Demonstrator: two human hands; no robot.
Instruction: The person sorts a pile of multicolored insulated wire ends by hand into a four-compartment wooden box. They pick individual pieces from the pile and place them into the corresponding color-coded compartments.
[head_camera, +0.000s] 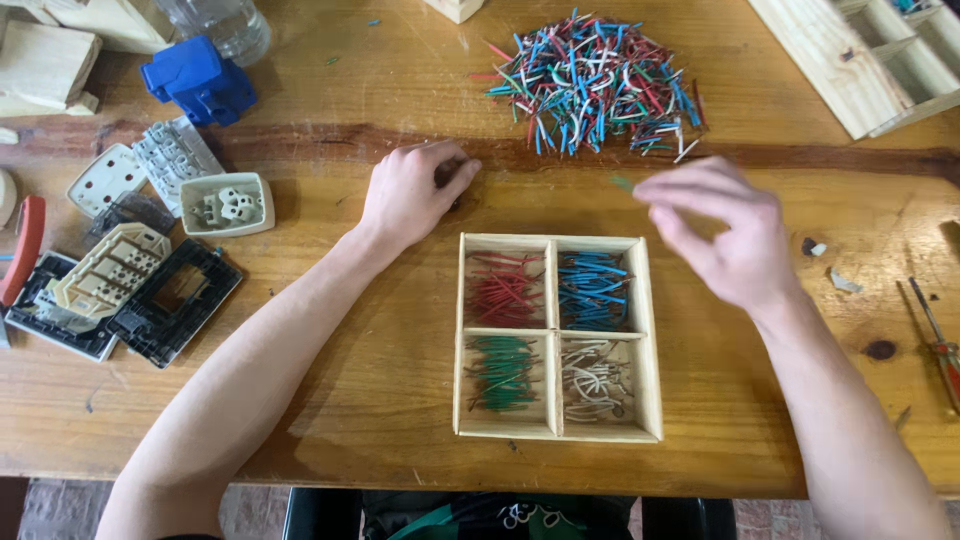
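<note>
Fingertips of right hand (728, 232) pinched on a short green wire (623, 184), blurred, held above the table (350, 400) between wire pile (598, 85) and wooden tray (556, 337). Left hand (410, 192) curled loosely on the wood, holding nothing visible. Tray split in four: red, blue, green, white wires; plastic socket parts (130, 250) far left.

A single head-worn camera looks almost straight down on a wooden table (380, 400) from close above, the near edge running along the bottom of the frame. Both forearms enter from the bottom corners, reaching away from the viewer. The right hand (725, 235) looks blurred, probably from motion.
</note>
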